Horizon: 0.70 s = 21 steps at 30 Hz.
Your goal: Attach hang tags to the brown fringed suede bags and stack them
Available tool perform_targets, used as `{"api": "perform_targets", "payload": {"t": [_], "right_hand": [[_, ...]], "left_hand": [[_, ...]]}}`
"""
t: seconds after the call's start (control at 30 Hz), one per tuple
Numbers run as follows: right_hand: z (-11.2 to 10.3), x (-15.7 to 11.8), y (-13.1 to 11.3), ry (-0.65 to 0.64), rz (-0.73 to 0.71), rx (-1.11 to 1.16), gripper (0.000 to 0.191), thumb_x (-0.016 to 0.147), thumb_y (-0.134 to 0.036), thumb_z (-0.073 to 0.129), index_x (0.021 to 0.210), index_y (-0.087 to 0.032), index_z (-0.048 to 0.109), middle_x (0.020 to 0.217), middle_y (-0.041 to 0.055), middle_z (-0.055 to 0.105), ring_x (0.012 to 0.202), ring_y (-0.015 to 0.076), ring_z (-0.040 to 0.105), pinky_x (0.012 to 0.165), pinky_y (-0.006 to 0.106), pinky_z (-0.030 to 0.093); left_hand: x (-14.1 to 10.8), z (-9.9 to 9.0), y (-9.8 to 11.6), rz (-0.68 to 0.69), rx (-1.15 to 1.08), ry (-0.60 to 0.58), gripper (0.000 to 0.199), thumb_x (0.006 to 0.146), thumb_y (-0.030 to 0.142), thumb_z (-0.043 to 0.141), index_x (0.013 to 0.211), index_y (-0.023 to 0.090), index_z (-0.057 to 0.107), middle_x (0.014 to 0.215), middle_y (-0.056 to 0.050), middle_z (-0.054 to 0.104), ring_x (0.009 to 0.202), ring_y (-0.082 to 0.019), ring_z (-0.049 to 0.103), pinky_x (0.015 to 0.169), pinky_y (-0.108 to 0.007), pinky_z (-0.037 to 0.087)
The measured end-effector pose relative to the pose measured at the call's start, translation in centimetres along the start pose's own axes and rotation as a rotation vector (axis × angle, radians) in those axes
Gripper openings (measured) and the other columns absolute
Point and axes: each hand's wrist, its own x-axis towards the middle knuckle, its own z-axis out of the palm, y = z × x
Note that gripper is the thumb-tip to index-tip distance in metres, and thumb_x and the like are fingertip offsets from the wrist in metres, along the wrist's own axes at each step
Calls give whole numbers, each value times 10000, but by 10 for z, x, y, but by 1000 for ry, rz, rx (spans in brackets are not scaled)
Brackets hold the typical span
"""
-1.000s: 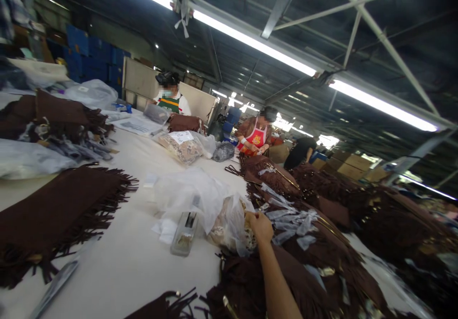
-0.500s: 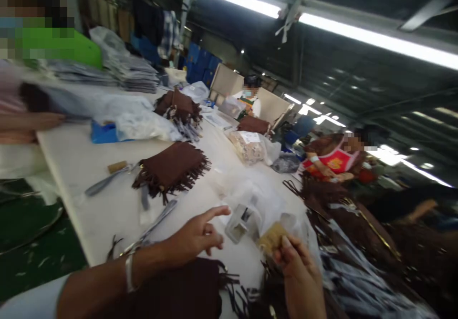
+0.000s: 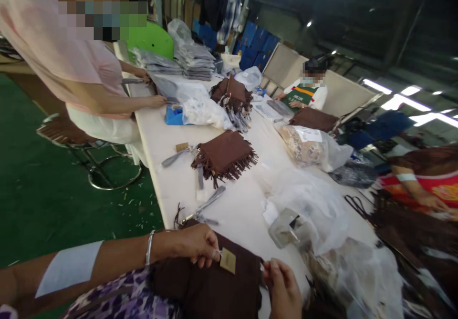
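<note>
A dark brown bag (image 3: 200, 281) lies close in front of me, over a purple-patterned cloth (image 3: 125, 295). Above it my left hand (image 3: 200, 245) is closed, pinching the white string of a small tan hang tag (image 3: 228, 260). The tag rests against the bag's face. My right hand (image 3: 284, 285) is closed at the bag's right edge, thumb and finger together; what they pinch there is too small to make out. A grey wrist strap (image 3: 211, 202) reaches out from the bag's far side.
Beyond lies another fringed brown bag (image 3: 227, 154) with its own tan tag (image 3: 182, 146). A clear plastic container (image 3: 289, 228) and plastic bags (image 3: 315, 204) lie to the right. Co-workers stand at the left (image 3: 86, 80), far side (image 3: 304, 92) and right (image 3: 425, 185) of the white table (image 3: 157, 171).
The tan tag went from my right hand to my left, over the bag. My left hand closed from a pointing pose; my right moved to the bag's edge. The view turned left.
</note>
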Motion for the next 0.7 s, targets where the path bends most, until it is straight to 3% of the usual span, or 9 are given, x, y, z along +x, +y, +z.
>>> {"api": "perform_targets", "payload": {"t": [0.07,0.17,0.27,0.33,0.4,0.53,0.63,0.7], "right_hand": [[16,-17,5,-90,-136,-204,465,757,-560,676,1025,-182,639,889,60,708,711,180,661,630,285,548],[47,-41,0,-463,-367,-409,558,854,-462,597,1345,-212,508,1017,70,702,823,198,682,709,295,559],[70,-50,-1,-758,-452,-574,526,912,-362,521,1418,-245,438,1158,73,679,931,194,691,771,278,555],[75,-47,3,-762,-492,-674,391,944,-337,464,1318,-250,536,1165,63,682,977,194,687,813,277,541],[74,-42,9,-703,-546,-763,282,963,-351,435,1142,-247,628,1055,52,710,934,196,691,798,276,533],[64,-35,19,-669,-612,-883,276,982,-381,405,921,-257,645,853,24,700,765,177,684,676,250,521],[64,-35,22,-673,-689,-916,272,979,-373,410,957,-260,657,855,28,711,751,180,700,630,248,536],[72,-39,21,-643,-780,-909,282,961,-372,446,1134,-257,637,1021,60,721,893,209,711,671,275,568]], "left_hand": [[-4,-3,-5,-30,22,0,252,733,404,681,767,155,700,586,3,628,424,-82,512,386,-158,325],[-4,-7,-4,-21,4,-72,278,758,451,662,795,178,697,566,12,617,427,-96,524,394,-169,341],[-9,-16,1,24,28,-116,248,751,426,672,786,181,688,634,-5,644,494,-119,570,422,-183,394],[-17,-26,2,14,100,-76,188,736,361,669,746,174,678,644,-11,643,512,-121,571,427,-184,404],[-27,-35,0,-24,159,-14,146,731,313,651,720,169,672,617,-8,630,504,-120,561,419,-180,393],[-40,-44,-18,-63,128,71,171,752,325,620,744,170,690,634,-16,651,518,-131,587,421,-179,397],[-40,-44,-34,-61,111,85,218,796,363,584,810,177,697,639,-15,663,512,-130,594,421,-174,397],[-38,-42,-43,-63,115,82,251,825,397,563,841,182,691,634,-11,660,488,-124,579,412,-172,390]]}}
